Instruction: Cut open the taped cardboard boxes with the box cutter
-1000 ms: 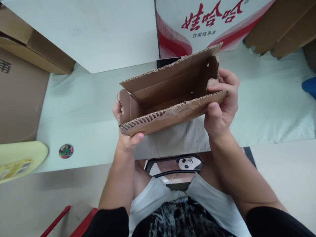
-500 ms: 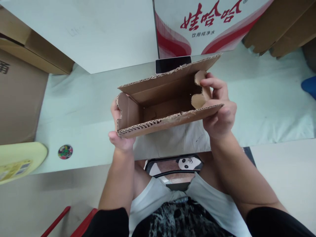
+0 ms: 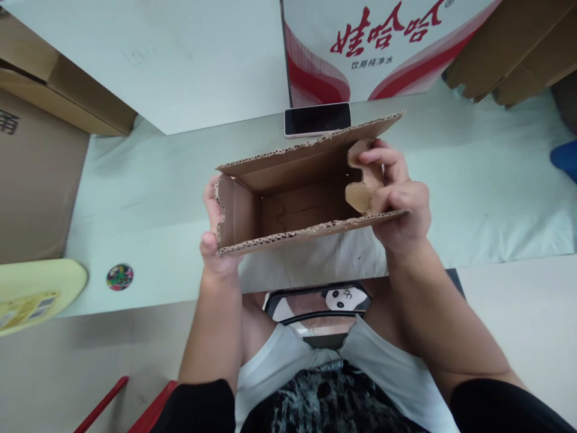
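Note:
A small brown cardboard box (image 3: 246, 210) is held above the table with its open top towards me, and nothing shows inside it. My left hand (image 3: 216, 234) is closed round its left end, the thumb near the front corner and the fingers behind the end flap. At the other end, my right hand (image 3: 403, 201) grips the box, with fingers on the notched flap (image 3: 360, 195), which leans inward. Both long flaps stand up with ragged edges. Just beyond the box, a dark-screened phone (image 3: 317, 119) lies on the table.
A large white carton (image 3: 198, 66) and a red-and-white water carton (image 3: 360, 78) stand along the back of the pale-covered table (image 3: 473, 198). Brown cartons (image 3: 40, 174) are at left. A round colourful disc (image 3: 119, 277) and a pale yellow container (image 3: 40, 291) lie near the front left.
The box has tilted so that more of its inside and floor shows. Its front edge has come slightly lower in view, and the right flap leans further inward. More of the phone is uncovered.

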A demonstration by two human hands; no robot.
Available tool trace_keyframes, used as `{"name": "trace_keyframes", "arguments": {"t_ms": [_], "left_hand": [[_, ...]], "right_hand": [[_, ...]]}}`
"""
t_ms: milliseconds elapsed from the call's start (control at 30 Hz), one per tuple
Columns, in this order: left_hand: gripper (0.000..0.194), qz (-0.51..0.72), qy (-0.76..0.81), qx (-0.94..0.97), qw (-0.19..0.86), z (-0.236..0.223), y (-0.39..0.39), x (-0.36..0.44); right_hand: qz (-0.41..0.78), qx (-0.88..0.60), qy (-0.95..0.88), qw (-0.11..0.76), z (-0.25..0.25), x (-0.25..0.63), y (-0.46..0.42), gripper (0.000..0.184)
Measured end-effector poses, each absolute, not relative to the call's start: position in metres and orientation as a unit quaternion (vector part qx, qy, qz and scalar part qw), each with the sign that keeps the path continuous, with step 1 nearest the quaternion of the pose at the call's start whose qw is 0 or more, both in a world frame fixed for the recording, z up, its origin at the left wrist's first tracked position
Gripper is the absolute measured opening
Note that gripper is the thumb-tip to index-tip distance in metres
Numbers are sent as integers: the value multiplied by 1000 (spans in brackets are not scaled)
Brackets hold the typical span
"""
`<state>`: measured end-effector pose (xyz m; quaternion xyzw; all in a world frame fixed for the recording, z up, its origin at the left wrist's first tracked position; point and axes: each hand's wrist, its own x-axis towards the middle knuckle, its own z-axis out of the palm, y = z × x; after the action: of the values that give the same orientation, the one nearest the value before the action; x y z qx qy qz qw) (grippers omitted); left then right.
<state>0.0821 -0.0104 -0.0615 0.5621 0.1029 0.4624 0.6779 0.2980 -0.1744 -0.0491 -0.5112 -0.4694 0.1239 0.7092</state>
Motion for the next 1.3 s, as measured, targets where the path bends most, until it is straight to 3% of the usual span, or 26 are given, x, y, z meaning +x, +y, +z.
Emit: {"name": "trace_keyframes", "arguments": {"t_ms": [333, 500, 667, 733, 867, 1000, 1067, 1167, 1300], "left_hand": [[72, 372, 112, 595, 704, -62, -2, 73], [86, 348, 143, 613, 695, -67, 7, 66], [63, 376, 153, 582, 704, -64, -1, 70], [68, 399, 134, 569, 707, -61, -6, 73], [81, 429, 99, 581, 685, -59, -10, 79], [81, 429, 130, 587, 674, -60, -9, 79], [75, 431, 151, 591, 665, -59, -9, 78], [61, 424, 170, 613, 644, -57, -8, 77], [50, 416, 196, 622, 634, -56, -8, 78]], "right_hand": [[137, -543, -511, 652, -48, 303, -181, 56], [102, -537, -472, 691, -47, 294, -174, 35], [87, -536, -433, 720, -46, 285, -167, 58], [74, -560, -432, 703, -47, 284, -167, 65], [47, -636, -393, 663, -50, 285, -169, 56], [11, -656, -360, 663, -49, 285, -170, 68], [17, -663, -366, 653, -46, 285, -171, 60], [51, -668, -403, 624, -41, 287, -173, 34], [56, -659, -424, 618, -38, 288, -174, 32]]}}
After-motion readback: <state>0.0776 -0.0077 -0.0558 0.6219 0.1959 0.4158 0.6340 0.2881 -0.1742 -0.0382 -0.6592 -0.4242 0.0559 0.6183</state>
